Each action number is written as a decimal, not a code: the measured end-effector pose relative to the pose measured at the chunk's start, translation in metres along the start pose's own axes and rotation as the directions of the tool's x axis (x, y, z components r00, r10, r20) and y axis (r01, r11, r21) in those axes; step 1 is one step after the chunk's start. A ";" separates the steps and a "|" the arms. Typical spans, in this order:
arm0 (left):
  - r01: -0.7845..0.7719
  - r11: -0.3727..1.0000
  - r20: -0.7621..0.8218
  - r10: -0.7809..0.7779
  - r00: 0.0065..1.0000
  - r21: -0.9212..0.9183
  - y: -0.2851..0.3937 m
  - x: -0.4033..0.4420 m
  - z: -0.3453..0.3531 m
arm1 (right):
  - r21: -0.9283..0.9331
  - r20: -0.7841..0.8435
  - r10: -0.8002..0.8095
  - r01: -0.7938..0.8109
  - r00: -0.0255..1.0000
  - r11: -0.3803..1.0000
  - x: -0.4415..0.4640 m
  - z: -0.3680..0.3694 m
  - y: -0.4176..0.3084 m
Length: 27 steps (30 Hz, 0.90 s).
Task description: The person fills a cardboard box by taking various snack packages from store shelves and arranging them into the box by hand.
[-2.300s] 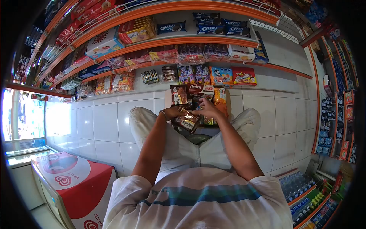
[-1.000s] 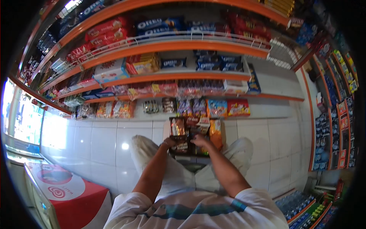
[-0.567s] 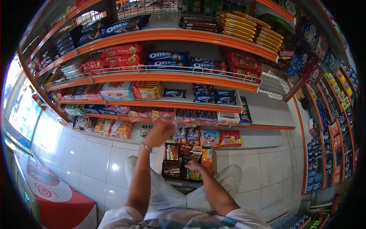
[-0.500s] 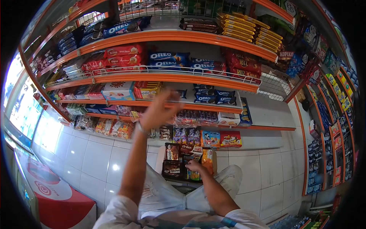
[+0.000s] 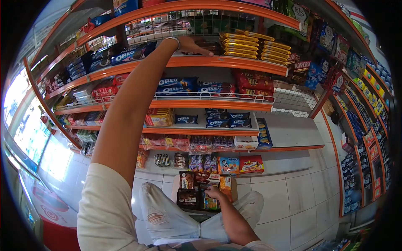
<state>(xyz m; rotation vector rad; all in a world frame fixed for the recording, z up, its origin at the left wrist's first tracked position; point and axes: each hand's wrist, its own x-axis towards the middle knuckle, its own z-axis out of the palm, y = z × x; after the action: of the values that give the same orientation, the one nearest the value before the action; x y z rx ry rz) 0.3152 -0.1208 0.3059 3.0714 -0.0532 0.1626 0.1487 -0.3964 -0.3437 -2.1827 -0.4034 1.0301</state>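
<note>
My left hand (image 5: 193, 46) is stretched up to an upper shelf, lying over dark brown packs (image 5: 208, 45) just left of the stacked yellow packs (image 5: 239, 45). Its fingers point right, and whether they grip a pack is hidden. Low between my knees, my right hand (image 5: 213, 192) rests at an open box (image 5: 234, 188) on the floor. What its fingers touch inside is too small to tell. Around it in the box are dark Wafello packs (image 5: 187, 197), a brown Arden pack (image 5: 208, 178) and an orange pack (image 5: 225, 186).
Orange-edged shelves (image 5: 201, 104) cross the view, with blue Oreo packs (image 5: 176, 85), red Ritz packs (image 5: 254, 83) and a wire rail. Side racks (image 5: 364, 146) stand on the right. A red and white freezer (image 5: 52, 209) is at the lower left. My legs (image 5: 167, 217) are bent around the box.
My left hand has left the box and risen past the lower shelves to the upper one. My right hand stays at the box. The view has tilted up toward the shelves.
</note>
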 end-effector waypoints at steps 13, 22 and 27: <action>0.190 0.909 -0.385 -0.036 0.922 0.370 0.011 -0.069 -0.008 | -0.073 0.033 -0.026 0.028 0.999 0.997 -0.014 -0.008 -0.012; -0.169 0.915 -0.723 -0.166 0.670 -0.367 0.064 -0.250 0.176 | 0.711 0.183 -0.206 0.016 0.961 0.703 -0.048 -0.083 -0.075; 0.044 0.857 -0.198 -0.168 0.966 -0.514 0.086 -0.304 0.391 | 0.964 -0.079 -0.368 0.165 0.926 0.207 -0.073 -0.087 -0.078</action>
<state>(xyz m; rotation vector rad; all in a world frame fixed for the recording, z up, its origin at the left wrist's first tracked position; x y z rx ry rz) 0.0504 -0.2233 -0.1086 2.4993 0.0770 0.4323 0.1700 -0.4180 -0.2091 -0.8105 -0.1131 0.8737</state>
